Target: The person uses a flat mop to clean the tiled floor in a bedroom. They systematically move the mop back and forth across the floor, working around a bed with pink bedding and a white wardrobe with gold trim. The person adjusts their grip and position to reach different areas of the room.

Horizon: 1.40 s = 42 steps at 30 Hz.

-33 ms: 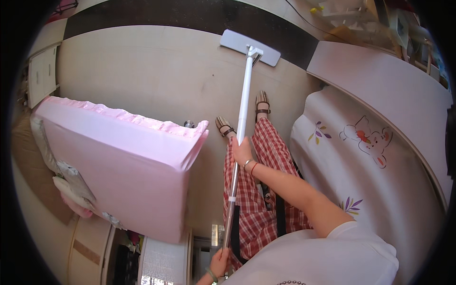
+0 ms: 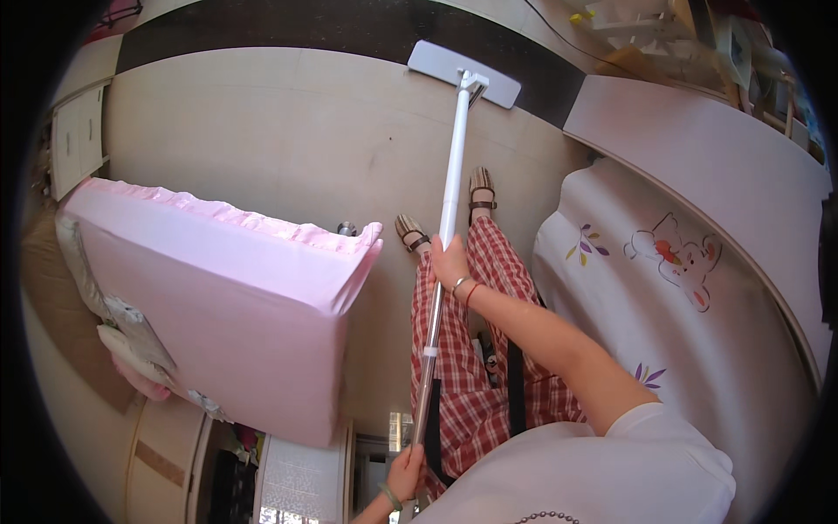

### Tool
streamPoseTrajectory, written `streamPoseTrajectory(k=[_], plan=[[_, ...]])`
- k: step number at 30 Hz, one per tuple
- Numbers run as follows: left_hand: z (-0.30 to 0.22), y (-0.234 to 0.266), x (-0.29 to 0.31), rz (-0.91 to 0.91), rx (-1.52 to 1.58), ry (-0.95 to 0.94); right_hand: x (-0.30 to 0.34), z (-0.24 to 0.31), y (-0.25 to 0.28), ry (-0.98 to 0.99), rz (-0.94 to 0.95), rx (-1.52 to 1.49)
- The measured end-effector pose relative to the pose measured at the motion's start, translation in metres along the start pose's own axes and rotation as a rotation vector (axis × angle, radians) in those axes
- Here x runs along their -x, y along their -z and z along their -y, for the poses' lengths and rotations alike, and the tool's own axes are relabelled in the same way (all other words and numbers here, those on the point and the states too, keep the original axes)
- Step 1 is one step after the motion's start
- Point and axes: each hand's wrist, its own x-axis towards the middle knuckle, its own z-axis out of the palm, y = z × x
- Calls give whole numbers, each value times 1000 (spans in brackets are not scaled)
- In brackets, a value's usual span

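A flat mop (image 2: 457, 148) with a white and silver pole slants from low in the picture up to its pale rectangular head (image 2: 436, 61). That head lies on the floor, mostly over the dark stripe. My right hand (image 2: 449, 262) is wrapped round the pole at its middle, near where white meets silver. Lower down, my left hand (image 2: 404, 472) is closed round the pole's near end. My feet in striped shoes stand on either side of the pole.
A bed with a pink cover (image 2: 236, 332) stands at the left, its frilled edge toward the floor. On the right is a white sheet (image 2: 602, 306) with a rabbit drawing, beside a pale board (image 2: 698, 148). A white cabinet (image 2: 78, 140) stands far left. Assorted items crowd the far right.
The mop head has slid slightly forward and to the right. Both my hands have moved a little forward with the pole, still gripping it.
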Motion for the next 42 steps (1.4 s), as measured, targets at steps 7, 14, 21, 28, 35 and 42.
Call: streamPoseTrajectory(k=[7,14,21,28,35,42], plan=[[-76,-78,-33,27,-50,-164,-62,112,34,94,-88,158],[75,-32,22,-66,13,-33,64,-17,19,-107,80,5],[87,-14,16,-39,-11,-50,65,-33,30,-133,91,106],[-47,-98,-46,199,-161,-28,-58,63,122,30,-113,82],[-62,-127,-14,146,-208,-78,-51,63,148,22,-181,-8],[-5,-92,45,-78,-416,-8,38,1,106,-185,81,-180]])
